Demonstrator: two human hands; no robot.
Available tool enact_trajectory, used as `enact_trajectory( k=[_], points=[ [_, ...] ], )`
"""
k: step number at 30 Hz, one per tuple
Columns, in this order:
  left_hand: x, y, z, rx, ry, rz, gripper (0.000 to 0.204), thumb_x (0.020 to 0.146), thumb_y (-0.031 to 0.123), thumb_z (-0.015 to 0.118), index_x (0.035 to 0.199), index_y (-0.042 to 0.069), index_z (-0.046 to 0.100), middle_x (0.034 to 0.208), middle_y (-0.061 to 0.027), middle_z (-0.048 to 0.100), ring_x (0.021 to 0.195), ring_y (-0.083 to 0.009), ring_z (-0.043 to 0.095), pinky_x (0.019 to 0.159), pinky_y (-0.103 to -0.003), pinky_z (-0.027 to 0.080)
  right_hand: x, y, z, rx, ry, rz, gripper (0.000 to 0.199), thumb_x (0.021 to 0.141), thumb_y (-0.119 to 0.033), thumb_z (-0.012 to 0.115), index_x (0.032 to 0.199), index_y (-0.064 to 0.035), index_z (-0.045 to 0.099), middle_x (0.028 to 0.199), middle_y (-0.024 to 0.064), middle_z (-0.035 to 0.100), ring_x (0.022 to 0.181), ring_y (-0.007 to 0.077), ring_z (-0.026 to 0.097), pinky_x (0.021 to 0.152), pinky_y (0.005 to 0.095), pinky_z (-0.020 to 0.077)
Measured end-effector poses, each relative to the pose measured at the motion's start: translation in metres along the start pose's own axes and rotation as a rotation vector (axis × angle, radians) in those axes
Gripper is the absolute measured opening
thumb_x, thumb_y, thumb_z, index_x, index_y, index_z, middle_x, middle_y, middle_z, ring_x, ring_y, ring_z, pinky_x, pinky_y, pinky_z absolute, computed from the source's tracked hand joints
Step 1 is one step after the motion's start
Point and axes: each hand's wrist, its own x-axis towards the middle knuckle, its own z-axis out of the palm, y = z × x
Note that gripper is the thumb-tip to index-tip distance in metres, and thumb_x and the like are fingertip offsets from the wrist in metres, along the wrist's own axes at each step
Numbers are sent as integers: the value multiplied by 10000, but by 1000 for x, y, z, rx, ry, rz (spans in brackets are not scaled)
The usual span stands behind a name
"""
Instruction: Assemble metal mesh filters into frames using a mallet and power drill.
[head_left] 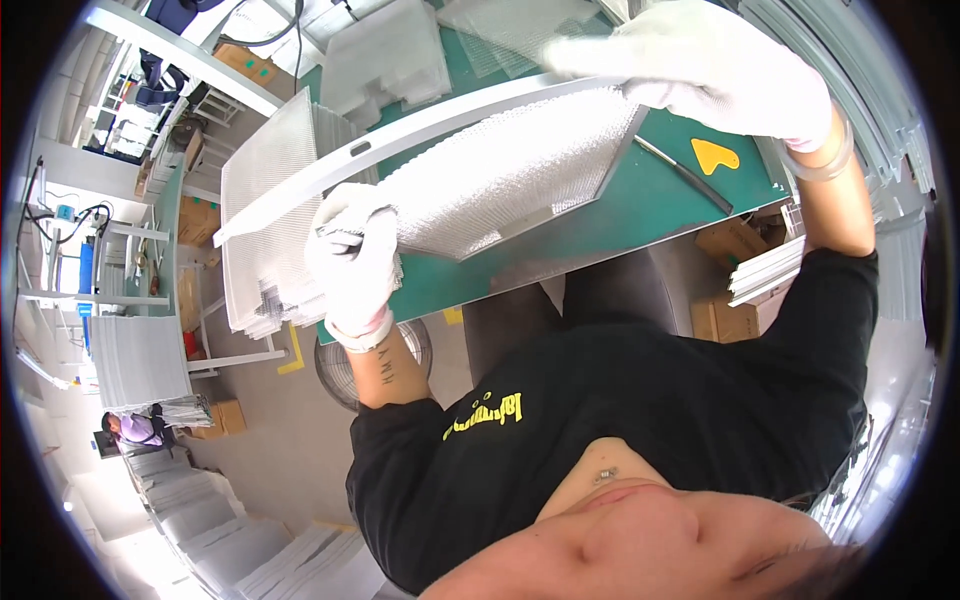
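Observation:
A silvery, finely textured panel (520,165) is tilted up over the green tabletop (455,285). Along its upper side runs a long white frame strip (362,148) with a small slot, bowed by the lens. My left hand (352,250), in a white glove, has its fingers closed round the panel's left edge, under the strip. White-gloved too, my right hand (710,75) is closed on the panel's upper right corner beside the strip's end; its fingertips are blurred. Nearest to it on the table lie a yellow scraper (714,156) and a thin tool with a black handle (690,178).
Left of the panel stands a stack of white mesh sheets (262,200). More translucent sheets (385,60) lie at the table's far side. Cardboard boxes (725,320) and white strips (768,272) sit low at the right. A round fan (405,355) is on the floor.

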Motion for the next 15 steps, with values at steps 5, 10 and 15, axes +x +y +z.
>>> enact_trajectory(
  k=[5,10,15],
  points=[
    [17,23,17,-122,137,-204,234,789,-19,721,1017,-57,686,870,-71,699,744,-92,613,679,-225,490,34,29,6,-314,355,-889,490,906,-94,628,1391,-82,559,1048,137,694,862,305,660,755,369,528],
    [14,-3,16,-100,132,-55,196,823,-22,711,1011,-45,662,848,-54,680,693,-49,570,603,-185,440,31,-11,-5,-4,-129,-85,523,835,-93,702,1343,-39,592,1122,134,688,978,304,665,870,367,521],
    [15,3,20,-169,106,29,145,848,-49,688,988,-27,658,879,-38,675,683,-35,556,594,-182,425,38,-30,3,-109,-36,-155,513,812,-102,692,1317,-40,622,1149,163,668,1017,322,646,906,396,507]
  ],
)
